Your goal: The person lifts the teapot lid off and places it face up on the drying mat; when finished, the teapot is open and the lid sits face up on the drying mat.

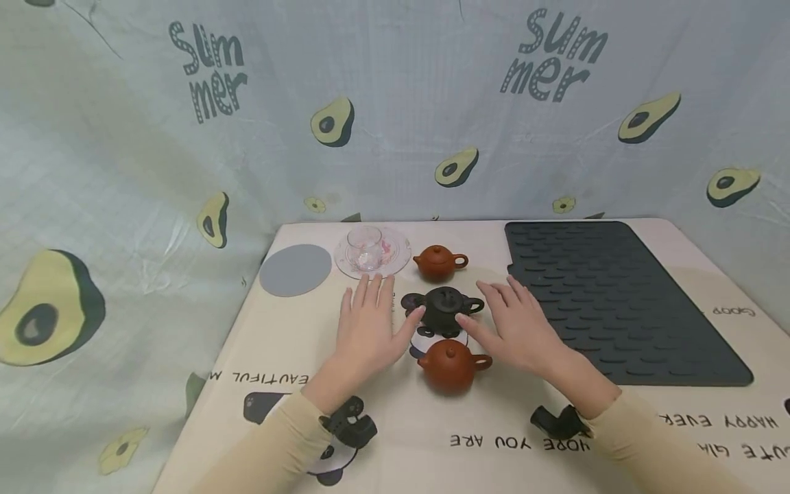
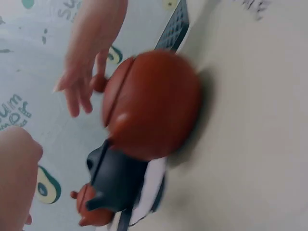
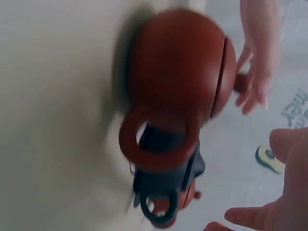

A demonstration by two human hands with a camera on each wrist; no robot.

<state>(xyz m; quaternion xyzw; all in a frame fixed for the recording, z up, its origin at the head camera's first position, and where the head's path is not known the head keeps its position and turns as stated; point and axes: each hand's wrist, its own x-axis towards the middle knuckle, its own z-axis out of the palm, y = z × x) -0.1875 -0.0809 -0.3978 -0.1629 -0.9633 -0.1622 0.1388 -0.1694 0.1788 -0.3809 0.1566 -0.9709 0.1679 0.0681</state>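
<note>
Three small teapots stand in a row running away from me. Nearest is a larger reddish-brown teapot, behind it a black teapot, and farthest a smaller reddish-brown teapot. Each has its lid on, spout to the left and handle to the right. My left hand hovers left of the black teapot with fingers spread. On the other side is my right hand, fingers also extended, its thumb near the black teapot's handle. Both wrist views show the near teapot large, and neither hand grips anything.
A clear glass cup sits on a patterned saucer at the back. Left of it lies a grey round mat. A dark ridged mat covers the right side. A printed curtain hangs behind the table.
</note>
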